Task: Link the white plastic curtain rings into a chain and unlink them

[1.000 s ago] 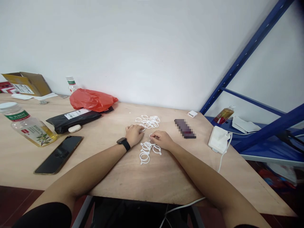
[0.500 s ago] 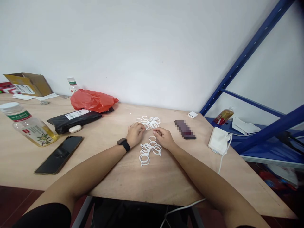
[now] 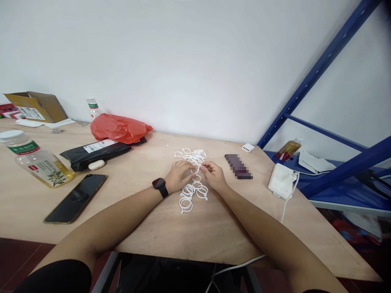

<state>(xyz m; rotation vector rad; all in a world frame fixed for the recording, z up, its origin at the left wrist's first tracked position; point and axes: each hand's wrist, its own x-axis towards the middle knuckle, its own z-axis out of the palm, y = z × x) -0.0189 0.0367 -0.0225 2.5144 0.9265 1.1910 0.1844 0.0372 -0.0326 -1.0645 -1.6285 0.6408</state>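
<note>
Several white rings (image 3: 199, 154) lie in a loose pile on the wooden table, just beyond my hands. Nearer to me is a second group of white rings (image 3: 187, 199), some overlapping, with small tabs on them. My left hand (image 3: 180, 176), with a black watch on its wrist, has its fingertips at a white ring (image 3: 197, 167) between the two hands. My right hand (image 3: 213, 175) pinches the same ring from the right side. The fingers partly hide this ring.
On the left are a phone (image 3: 75, 198), a large bottle (image 3: 38, 162), a black package (image 3: 97, 153), an earbud case (image 3: 96, 164) and a red bag (image 3: 119, 128). To the right lie a pixelated dark object (image 3: 236, 166) and a white charger (image 3: 281, 181) with its cable.
My left hand has moved right, toward my right hand. A white ring now shows between the fingertips of both hands. The near group of rings lies as before.
</note>
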